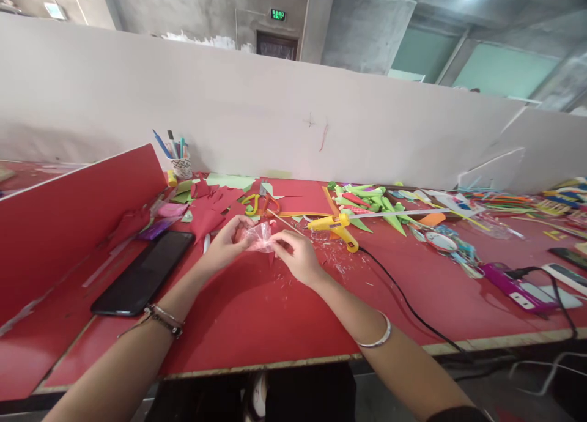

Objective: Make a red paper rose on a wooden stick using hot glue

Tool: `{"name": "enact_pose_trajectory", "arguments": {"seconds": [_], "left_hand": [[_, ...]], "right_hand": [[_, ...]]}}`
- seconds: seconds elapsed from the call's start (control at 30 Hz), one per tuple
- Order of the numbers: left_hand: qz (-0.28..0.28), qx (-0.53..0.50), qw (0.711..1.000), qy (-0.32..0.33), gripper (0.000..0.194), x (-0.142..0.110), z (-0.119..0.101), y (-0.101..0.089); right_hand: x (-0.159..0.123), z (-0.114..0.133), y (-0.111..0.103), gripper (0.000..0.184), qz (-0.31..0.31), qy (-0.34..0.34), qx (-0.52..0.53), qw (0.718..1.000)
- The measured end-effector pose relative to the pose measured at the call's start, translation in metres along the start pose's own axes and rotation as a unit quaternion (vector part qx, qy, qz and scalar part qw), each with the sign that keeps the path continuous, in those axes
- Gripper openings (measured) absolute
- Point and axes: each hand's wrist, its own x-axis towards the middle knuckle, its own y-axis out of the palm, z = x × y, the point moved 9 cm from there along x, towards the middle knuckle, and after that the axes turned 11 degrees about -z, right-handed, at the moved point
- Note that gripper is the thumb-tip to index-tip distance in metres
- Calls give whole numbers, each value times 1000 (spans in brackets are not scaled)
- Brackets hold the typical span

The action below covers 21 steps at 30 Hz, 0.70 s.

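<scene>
A small crinkled clear plastic bag (pixel 260 237) is held between both hands above the red tabletop (pixel 257 330). My left hand (pixel 224 244) has its fingers closed on the bag's left side. From the right, my right hand (pixel 296 254) pinches the bag's other edge. Something pinkish shows through the plastic, too unclear to name. Right of my right hand lies a yellow hot glue gun (pixel 337 227), a long clear glue stick at its back and a black cord running to the front edge. Yellow-and-orange-handled scissors (pixel 262 203) lie just behind my hands.
A black phone (pixel 144 275) lies left, beside a red upright board (pixel 82 220). Red paper scraps (pixel 213 211) and a pen cup (pixel 181 167) stand behind. Green paper cones (pixel 373 200), a purple power strip (pixel 520 287) and craft strips (pixel 490 199) are right. A white partition (pixel 257 116) closes the back.
</scene>
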Motion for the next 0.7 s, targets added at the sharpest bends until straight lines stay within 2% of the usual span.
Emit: {"name": "enact_pose_trajectory", "arguments": {"seconds": [0.1, 0.2, 0.27, 0.37, 0.43, 0.5, 0.53, 0.63, 0.7], "left_hand": [[-34, 13, 999, 7, 22, 4, 2, -9], [-132, 105, 986, 16, 18, 8, 9, -30], [-188, 163, 968, 11, 17, 9, 15, -43], [-235, 225, 945, -10, 23, 7, 22, -54], [-258, 309, 916, 5, 30, 3, 16, -57], [-233, 372, 896, 70, 29, 1, 1, -45], [-194, 380, 897, 114, 27, 0, -7, -34], [-13, 332, 919, 213, 27, -10, -19, 10], [63, 311, 916, 247, 29, -19, -23, 28]], "right_hand": [[1, -10, -7, 19, -44, 65, 108, 991], [1, -17, -9, 24, -68, 98, 167, 979], [1, -18, -9, 29, -69, 107, 173, 977], [0, -19, -5, 27, -49, 119, 172, 977], [-2, -19, -1, 22, -29, 127, 171, 977], [-3, -20, 2, 19, -17, 129, 170, 977], [-3, -20, 3, 20, -14, 130, 171, 977], [-4, -23, 8, 25, -2, 133, 168, 977], [-5, -25, 12, 27, 8, 129, 166, 978]]}}
